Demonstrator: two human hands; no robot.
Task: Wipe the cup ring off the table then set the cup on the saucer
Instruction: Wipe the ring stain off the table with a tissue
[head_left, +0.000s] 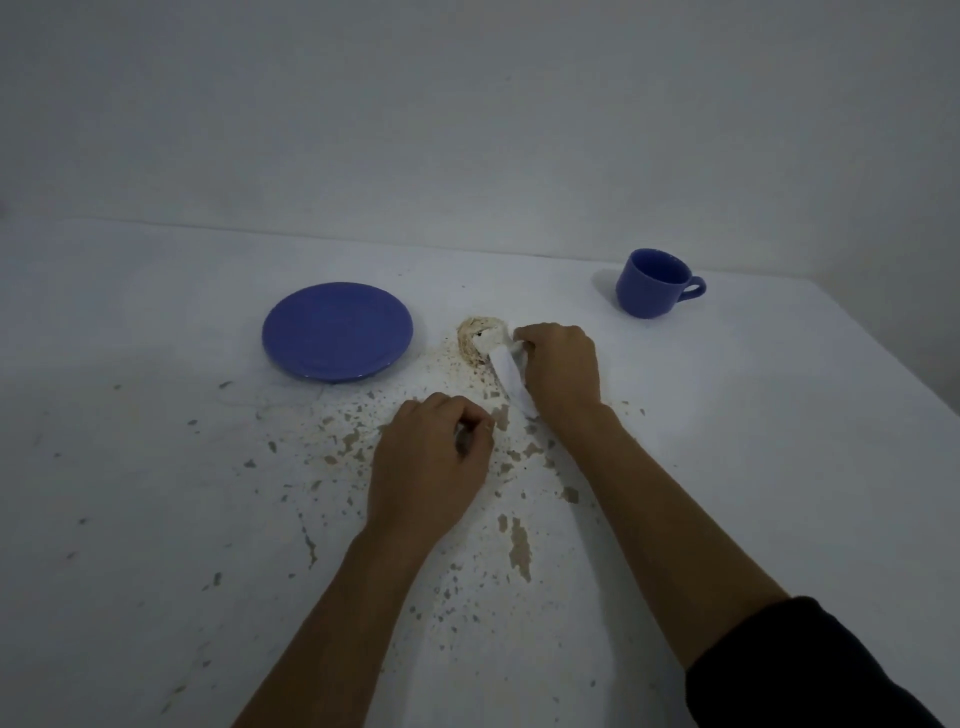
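From the head camera, the white table shows chipped, speckled patches across its middle. The right hand lies just right of the brown cup ring, fingers curled tight around a white tissue whose end presses onto the ring. The left hand rests nearer the camera, fingers bent into a loose fist; something pale seems pinched at the fingertips, though the dim light makes it hard to tell what. A dark sleeve covers the right upper forearm. The blue saucer sits bare just left of the ring. The blue cup stands upright well apart at the far right, handle pointing right.
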